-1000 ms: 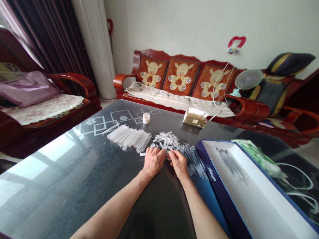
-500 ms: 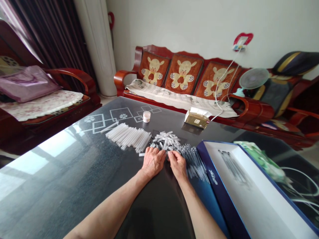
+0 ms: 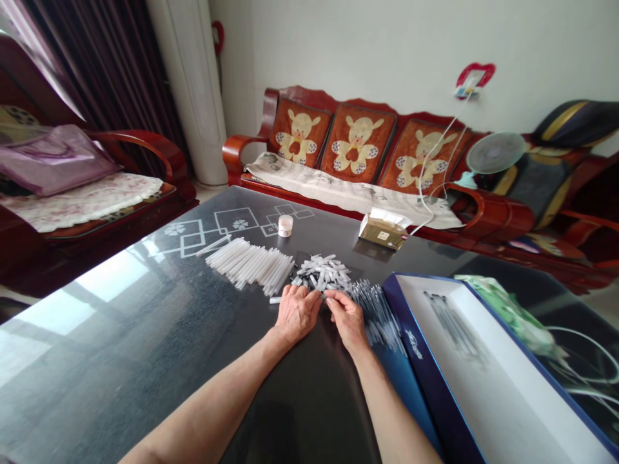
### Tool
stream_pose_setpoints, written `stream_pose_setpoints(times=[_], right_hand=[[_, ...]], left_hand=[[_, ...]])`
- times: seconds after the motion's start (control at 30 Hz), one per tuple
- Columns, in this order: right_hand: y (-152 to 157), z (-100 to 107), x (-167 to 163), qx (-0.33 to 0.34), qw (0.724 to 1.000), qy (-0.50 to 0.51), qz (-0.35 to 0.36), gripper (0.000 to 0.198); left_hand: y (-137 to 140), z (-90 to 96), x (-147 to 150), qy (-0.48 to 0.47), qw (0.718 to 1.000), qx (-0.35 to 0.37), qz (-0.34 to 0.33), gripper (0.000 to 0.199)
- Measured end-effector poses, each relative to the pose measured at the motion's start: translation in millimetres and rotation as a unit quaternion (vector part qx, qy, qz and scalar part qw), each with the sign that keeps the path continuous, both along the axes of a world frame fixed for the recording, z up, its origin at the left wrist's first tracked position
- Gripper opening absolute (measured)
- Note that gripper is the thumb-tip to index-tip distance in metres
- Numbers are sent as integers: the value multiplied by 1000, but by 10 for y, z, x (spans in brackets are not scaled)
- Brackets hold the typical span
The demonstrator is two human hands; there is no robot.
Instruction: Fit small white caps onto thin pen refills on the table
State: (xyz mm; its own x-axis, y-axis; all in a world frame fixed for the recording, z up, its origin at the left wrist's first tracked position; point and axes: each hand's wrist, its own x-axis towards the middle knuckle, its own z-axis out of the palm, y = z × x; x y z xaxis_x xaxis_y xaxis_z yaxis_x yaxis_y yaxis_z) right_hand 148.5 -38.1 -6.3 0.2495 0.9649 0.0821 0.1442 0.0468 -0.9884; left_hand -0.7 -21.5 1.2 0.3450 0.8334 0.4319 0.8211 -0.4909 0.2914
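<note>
My left hand (image 3: 298, 310) is closed, knuckles up, on the dark table. A white plastic tube (image 3: 275, 300) sticks out to its left, level with the fingers, and its rest is hidden under the hand. My right hand (image 3: 345, 316) is beside it in a pinch; what lies between its thumb and finger is too small to make out. Just beyond both hands is a heap of short white caps (image 3: 325, 272) with some dark pieces. Long white tubes (image 3: 251, 265) lie in a row at left. To the right, many thin clear rods with dark tips (image 3: 380, 312) are bunched together.
A long blue box (image 3: 420, 367) with a white inside stands at right, several dark-tipped sticks (image 3: 454, 325) in it. Farther back are a small round jar (image 3: 285, 225) and a tissue pack (image 3: 384, 229). A green plastic bag (image 3: 507, 309) and white cable (image 3: 587, 351) lie beyond the box.
My right hand has turned slightly and its fingers have shifted a little toward the left hand. The left hand stays in place, and the piles look the same.
</note>
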Motion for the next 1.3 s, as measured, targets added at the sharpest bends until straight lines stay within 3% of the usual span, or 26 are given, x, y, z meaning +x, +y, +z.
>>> stream_pose_setpoints(times=[0.17, 0.3, 0.6, 0.8, 1.03, 1.3], right_hand=[[-6, 3, -12, -21, 1000, 15, -4, 45], [-6, 15, -31, -37, 998, -43, -32, 44], [-27, 28, -34, 17, 998, -57, -9, 42], [3, 11, -49, -16, 997, -73, -37, 42], [-13, -6, -28, 33, 995, -89, -19, 37], [-6, 22, -57, 1, 996, -87, -36, 40]], left_hand=[[0, -13, 0, -5, 1000, 15, 4, 30], [-2, -17, 0, -11, 1000, 21, 2, 29], [2, -18, 5, -9, 1000, 18, 4, 29], [2, -24, 6, -8, 1000, 16, 1, 27], [3, -21, 7, -5, 1000, 17, 6, 27], [5, -31, 6, -7, 1000, 16, 5, 28]])
